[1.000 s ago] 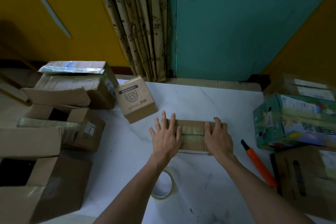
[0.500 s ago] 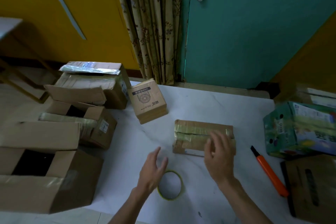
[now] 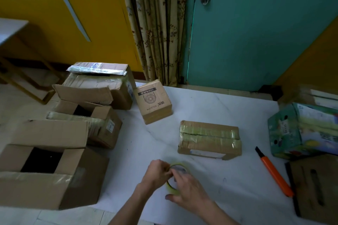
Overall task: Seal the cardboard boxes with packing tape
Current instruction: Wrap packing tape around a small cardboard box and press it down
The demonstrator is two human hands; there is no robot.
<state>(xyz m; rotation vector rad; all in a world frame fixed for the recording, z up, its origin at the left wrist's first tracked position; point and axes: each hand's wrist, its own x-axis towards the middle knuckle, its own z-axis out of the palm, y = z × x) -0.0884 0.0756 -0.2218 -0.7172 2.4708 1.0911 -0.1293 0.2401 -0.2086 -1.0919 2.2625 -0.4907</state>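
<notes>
Losing the free end of the tape looks like the main hazard: both hands are bunched on the tape roll (image 3: 173,179), and if the film sticks back to the roll or splits into a sliver it will have to be hunted for again. The left hand (image 3: 157,172) is curled with its fingertips pinched at the roll's upper rim, seemingly on the tape's end, though the exact contact is too small to tell. The right hand (image 3: 188,191) wraps the roll from the near side, fingers closed over it. A hard tug could also skate the light ring across the table (image 3: 210,107), whose pale marbled top looks slick.

Well off to the left of the fingers sits the large open carton (image 3: 45,166), matte, creased corrugated board, its flaps up and unsealed. Just beyond the fingers lies the flat taped box (image 3: 209,139), a low rectangle banded with glossy greenish film. To their right lies an orange cutter (image 3: 274,171), slim, smooth plastic. The roll itself is a thin yellowish hoop.
</notes>
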